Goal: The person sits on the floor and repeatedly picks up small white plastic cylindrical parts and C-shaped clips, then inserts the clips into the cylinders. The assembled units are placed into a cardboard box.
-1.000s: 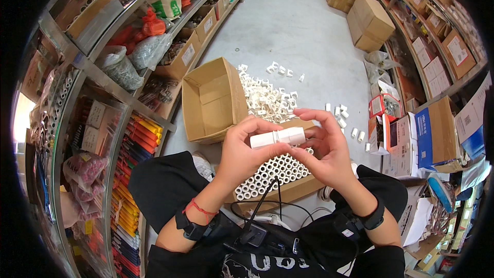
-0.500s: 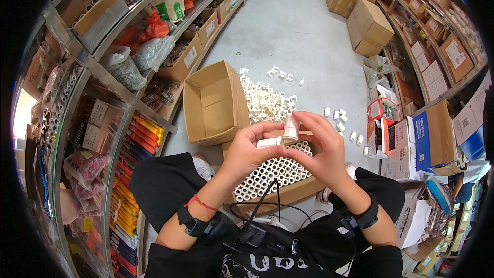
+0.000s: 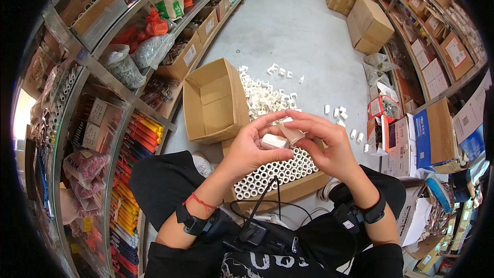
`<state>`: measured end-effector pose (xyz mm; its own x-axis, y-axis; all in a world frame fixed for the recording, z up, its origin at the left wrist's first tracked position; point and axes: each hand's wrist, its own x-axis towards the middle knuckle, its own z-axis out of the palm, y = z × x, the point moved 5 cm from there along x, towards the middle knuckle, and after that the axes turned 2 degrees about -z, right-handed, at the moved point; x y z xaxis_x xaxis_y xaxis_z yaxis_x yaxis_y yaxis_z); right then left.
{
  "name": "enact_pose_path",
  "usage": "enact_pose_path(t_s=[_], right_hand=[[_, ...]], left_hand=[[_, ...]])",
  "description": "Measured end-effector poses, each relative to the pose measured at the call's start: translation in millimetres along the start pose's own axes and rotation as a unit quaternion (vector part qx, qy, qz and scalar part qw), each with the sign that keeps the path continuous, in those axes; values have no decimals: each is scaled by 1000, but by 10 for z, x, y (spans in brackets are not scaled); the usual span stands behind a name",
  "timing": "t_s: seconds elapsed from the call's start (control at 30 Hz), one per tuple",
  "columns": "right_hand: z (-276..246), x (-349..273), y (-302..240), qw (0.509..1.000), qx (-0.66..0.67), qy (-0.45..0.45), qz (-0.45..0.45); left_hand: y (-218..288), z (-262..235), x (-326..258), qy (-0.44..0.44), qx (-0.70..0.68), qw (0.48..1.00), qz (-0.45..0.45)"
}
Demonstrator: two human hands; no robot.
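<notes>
In front of my chest, my left hand (image 3: 246,146) is closed round a short white pipe coupling (image 3: 274,142), which lies on its side between thumb and fingers. My right hand (image 3: 329,146) pinches a second white piece (image 3: 293,133), tilted and partly hidden by the fingers; it looks like another plastic pipe fitting. The two pieces are close together, and I cannot tell whether they touch. Below both hands, a low cardboard box (image 3: 298,190) between my legs holds rows of white couplings (image 3: 272,175) standing on end.
An open cardboard box (image 3: 213,98) stands at the left, beside a heap of white plastic clips (image 3: 265,98). Several loose white fittings (image 3: 340,113) lie on the floor at the right. Shelves (image 3: 123,77) line both sides. A black cable (image 3: 278,195) loops over the near box edge.
The piece in my right hand has come down and tilted. My left fingers now reach further across, toward my right fingertips, and the left coupling has turned slightly.
</notes>
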<state>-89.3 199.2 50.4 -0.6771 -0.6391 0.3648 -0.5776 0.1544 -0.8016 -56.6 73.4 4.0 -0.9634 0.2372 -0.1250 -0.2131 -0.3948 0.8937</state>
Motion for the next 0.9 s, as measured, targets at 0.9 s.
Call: enact_pose_path(t_s=[0.9], right_hand=[[117,-80,79,985,-154,36,-63]], left_hand=[[-188,-18,45,-1,30,1000,-1]])
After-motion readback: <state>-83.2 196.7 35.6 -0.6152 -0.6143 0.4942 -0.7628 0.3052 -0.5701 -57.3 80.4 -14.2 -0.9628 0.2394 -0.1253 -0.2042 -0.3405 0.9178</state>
